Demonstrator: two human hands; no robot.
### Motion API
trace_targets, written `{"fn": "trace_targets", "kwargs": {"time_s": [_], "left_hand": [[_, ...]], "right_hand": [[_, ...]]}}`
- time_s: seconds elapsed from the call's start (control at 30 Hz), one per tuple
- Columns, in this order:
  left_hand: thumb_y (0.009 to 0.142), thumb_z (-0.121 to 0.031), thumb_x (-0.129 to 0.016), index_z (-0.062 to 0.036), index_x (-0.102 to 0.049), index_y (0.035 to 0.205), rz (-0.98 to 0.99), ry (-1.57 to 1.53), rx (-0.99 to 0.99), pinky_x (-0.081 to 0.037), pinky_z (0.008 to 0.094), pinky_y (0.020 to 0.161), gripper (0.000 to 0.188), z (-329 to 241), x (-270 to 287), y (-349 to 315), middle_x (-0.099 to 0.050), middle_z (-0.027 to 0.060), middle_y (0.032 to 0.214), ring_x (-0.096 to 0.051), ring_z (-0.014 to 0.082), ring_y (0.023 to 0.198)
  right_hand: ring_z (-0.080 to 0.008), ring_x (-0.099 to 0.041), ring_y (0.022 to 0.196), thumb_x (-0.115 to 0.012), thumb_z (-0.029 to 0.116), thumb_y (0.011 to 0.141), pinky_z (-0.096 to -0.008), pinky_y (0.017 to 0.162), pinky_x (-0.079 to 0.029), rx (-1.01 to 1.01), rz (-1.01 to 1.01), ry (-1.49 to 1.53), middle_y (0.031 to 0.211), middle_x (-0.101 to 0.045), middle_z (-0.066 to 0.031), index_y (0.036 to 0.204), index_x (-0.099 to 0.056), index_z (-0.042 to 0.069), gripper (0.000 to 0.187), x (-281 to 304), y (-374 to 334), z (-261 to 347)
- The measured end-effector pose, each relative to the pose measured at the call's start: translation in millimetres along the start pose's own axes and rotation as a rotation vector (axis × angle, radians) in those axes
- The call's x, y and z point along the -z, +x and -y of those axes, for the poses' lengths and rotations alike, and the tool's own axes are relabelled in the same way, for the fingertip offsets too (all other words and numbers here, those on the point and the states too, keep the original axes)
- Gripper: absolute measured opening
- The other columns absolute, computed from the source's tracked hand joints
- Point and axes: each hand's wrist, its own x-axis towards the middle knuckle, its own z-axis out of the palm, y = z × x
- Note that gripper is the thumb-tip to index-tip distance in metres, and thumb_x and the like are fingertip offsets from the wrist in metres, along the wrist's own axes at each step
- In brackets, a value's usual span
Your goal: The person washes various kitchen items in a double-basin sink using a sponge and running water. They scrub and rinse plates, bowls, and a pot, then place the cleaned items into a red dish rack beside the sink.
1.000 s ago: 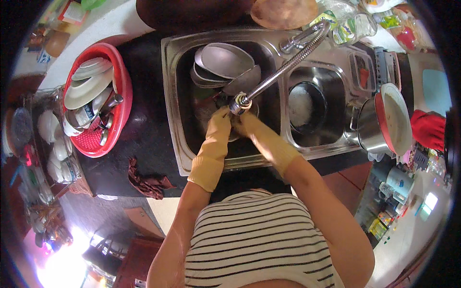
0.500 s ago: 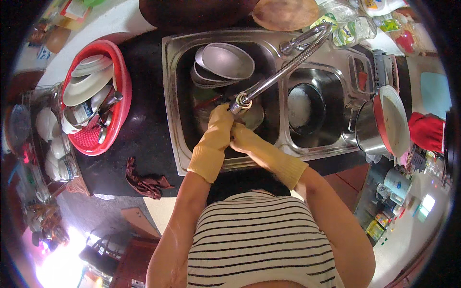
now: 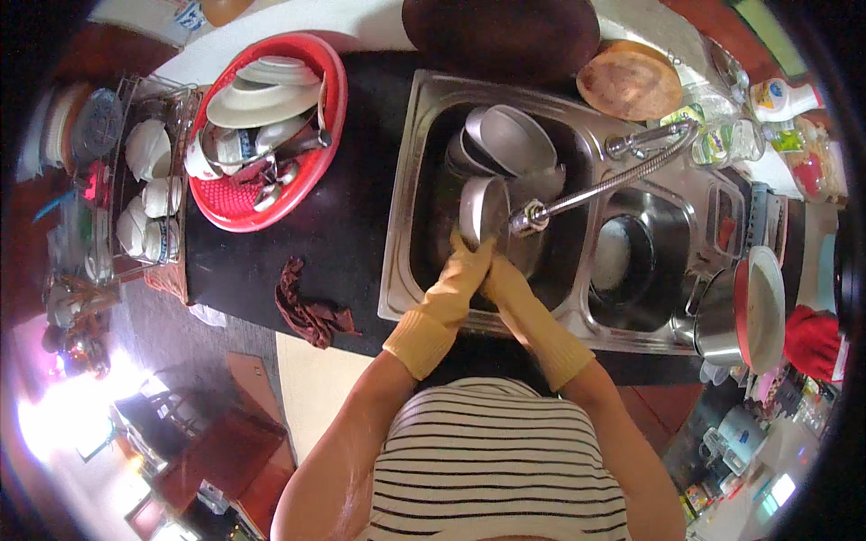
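Observation:
Yellow rubber gloves cover both my hands over the large left sink basin [image 3: 424, 216]. My left hand [image 3: 469, 266] is closed on the near edge of a silver metal bowl [image 3: 484, 212], which is tilted up on its side. Close against it, my right hand [image 3: 503, 278] is at the bowl's lower edge, its fingers hidden. The spray-style faucet head [image 3: 530, 216] hangs just right of the bowl. Behind the bowl, several silver metal bowls [image 3: 516, 140] lean together in the basin.
A dark round pan [image 3: 622, 257] sits in the smaller right basin. Left on the black counter are a red basket [image 3: 336, 117] of plates and utensils and a crumpled dark cloth [image 3: 307, 311]. A steel pot [image 3: 720, 311] stands right of the sink. The faucet hose [image 3: 631, 171] arches across.
The metal bowl has come up into sight in my hands beside the faucet head. My view has turned, so the sink and basket appear farther right.

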Motion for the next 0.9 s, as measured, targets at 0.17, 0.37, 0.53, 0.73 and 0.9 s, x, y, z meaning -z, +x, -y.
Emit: {"fn": "trace_targets", "kwargs": {"time_s": [0.17,0.37,0.53,0.73,0.9], "left_hand": [[0.092,-0.032,-0.062,-0.0080,-0.043,0.148,-0.099,0.075,-0.125,-0.046,0.0454,0.104,0.064,22.8,13.7,40.7,-0.062,0.0244,0.132,-0.059,0.0409,0.124],[0.092,-0.030,-0.063,-0.0086,-0.049,0.144,0.125,0.493,-0.365,-0.049,0.0458,0.101,0.058,3.8,54.8,55.8,-0.063,0.0250,0.130,-0.060,0.0403,0.122],[0.091,-0.028,-0.064,-0.0084,-0.058,0.133,0.120,0.650,-0.541,-0.051,0.0459,0.096,0.047,-11.6,76.0,44.0,-0.065,0.0247,0.123,-0.063,0.0396,0.117],[0.086,-0.023,-0.067,-0.0069,-0.072,0.108,0.080,0.795,-0.809,-0.055,0.0456,0.088,0.027,-22.6,88.8,2.4,-0.072,0.0223,0.105,-0.069,0.0385,0.102],[0.085,-0.014,-0.064,-0.0076,-0.071,0.096,-0.086,1.002,-1.152,-0.056,0.0453,0.081,0.015,-51.0,109.0,12.3,-0.071,0.0161,0.089,-0.071,0.0359,0.088]], "right_hand": [[-0.0318,-0.043,0.139,-0.068,0.010,0.086,-0.0415,0.115,-0.035,-0.065,0.134,-0.210,0.141,-0.055,-0.0159,0.139,-0.056,0.010,0.054,-6.0,-25.8,67.4],[-0.0346,-0.064,0.107,-0.061,0.019,0.090,-0.0456,0.098,-0.049,-0.239,-0.423,0.385,0.111,-0.066,-0.0248,0.112,-0.068,0.010,0.025,2.9,15.1,14.9],[-0.0332,-0.066,0.103,-0.053,0.024,0.097,-0.0406,0.092,-0.052,-0.271,-0.349,0.096,0.110,-0.068,-0.0238,0.114,-0.067,0.005,0.029,-15.9,8.2,33.0],[-0.0353,-0.067,0.105,-0.055,0.030,0.094,-0.0443,0.087,-0.055,-0.169,0.014,-0.947,0.112,-0.072,-0.0150,0.107,-0.072,0.014,0.027,28.7,12.4,45.2],[-0.0320,-0.068,0.079,-0.068,0.016,0.074,-0.0465,0.068,-0.053,0.359,-0.299,-1.223,0.079,-0.068,-0.0071,0.084,-0.074,0.017,0.012,25.5,-8.1,16.3]]}}
